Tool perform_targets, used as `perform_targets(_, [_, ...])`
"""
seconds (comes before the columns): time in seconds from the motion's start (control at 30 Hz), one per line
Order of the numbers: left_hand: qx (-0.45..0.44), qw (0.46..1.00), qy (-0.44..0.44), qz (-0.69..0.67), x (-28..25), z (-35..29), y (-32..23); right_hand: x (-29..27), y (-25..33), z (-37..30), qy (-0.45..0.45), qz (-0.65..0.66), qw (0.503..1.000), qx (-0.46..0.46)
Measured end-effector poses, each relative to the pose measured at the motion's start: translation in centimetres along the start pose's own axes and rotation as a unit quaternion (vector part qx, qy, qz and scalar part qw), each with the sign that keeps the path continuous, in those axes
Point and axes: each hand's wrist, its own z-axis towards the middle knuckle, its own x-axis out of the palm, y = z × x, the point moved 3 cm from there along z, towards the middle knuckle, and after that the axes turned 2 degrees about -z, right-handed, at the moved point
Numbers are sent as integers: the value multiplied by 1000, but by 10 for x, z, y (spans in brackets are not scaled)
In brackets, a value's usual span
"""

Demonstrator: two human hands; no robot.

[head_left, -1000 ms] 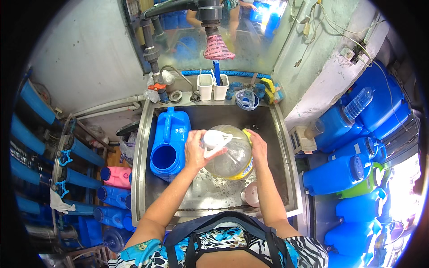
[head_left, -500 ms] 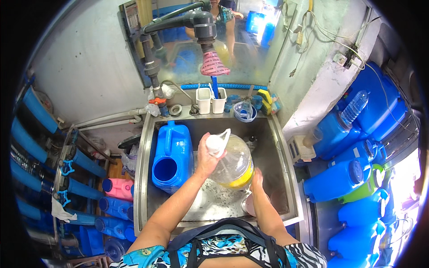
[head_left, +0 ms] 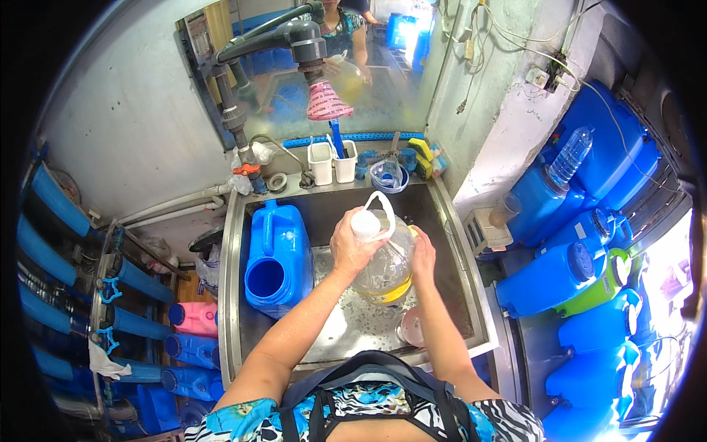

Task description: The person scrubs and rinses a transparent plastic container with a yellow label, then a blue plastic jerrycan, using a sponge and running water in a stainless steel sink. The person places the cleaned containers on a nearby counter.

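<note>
A large clear bottle with a yellow band near its lower part is held over the steel sink. Its white cap and white loop handle are toward the top. My left hand is closed round the neck just under the cap. Against the bottle's right side presses my right hand, its fingers curving along the wall; a small yellow patch shows by the fingertips, too little to name. To the left in the sink stands a blue jug with its wide mouth uncapped. A pinkish cup lies near my right forearm.
Above the sink hangs a grey pipe outlet wrapped in pink. White holders, a small bowl and a yellow sponge line the back ledge. Blue containers crowd the right; blue and pink jugs stand left.
The bottle has turned and shifted slightly, its handle now standing higher. My right hand has moved up from the bottle's lower side to its upper side. My left hand stays at the neck.
</note>
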Motion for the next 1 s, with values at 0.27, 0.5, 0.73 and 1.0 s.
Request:
perform_targets(0.27, [-75, 965, -209, -141, -47, 12, 12, 39, 39, -106, -100, -131, 872, -461])
perform_targets(0.5, [-86, 906, -219, -353, -174, 27, 9, -15, -21, -8, -109, 63, 982, -139])
perform_targets(0.73, [-110, 907, -135, -382, -211, 16, 12, 9, -56, -42, 384, 479, 728, 306])
perform_targets(1.0, [-78, 946, -60, -309, -210, 14, -2, 31, -79, -58, 386, 522, 689, 321])
